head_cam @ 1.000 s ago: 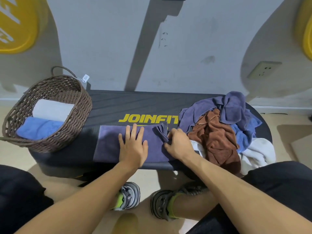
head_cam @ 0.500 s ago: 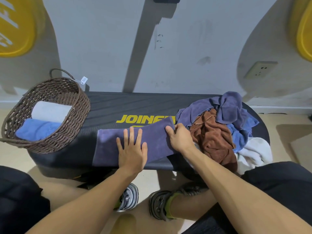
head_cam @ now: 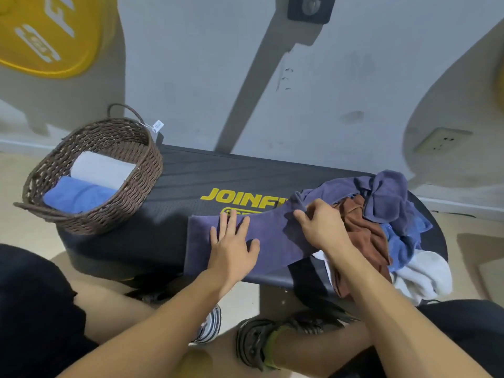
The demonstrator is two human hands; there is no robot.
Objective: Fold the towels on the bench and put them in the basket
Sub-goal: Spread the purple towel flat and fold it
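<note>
Ahead of you runs a grey wall (head_cam: 191, 77), scuffed in places, with a socket (head_cam: 443, 139) low on its right. A yellow disc (head_cam: 41, 34), possibly a weight plate, shows at upper left, throwing a broad shadow. Pale baseboard (head_cam: 461, 205) meets tan floor (head_cam: 477, 241) below you.
</note>
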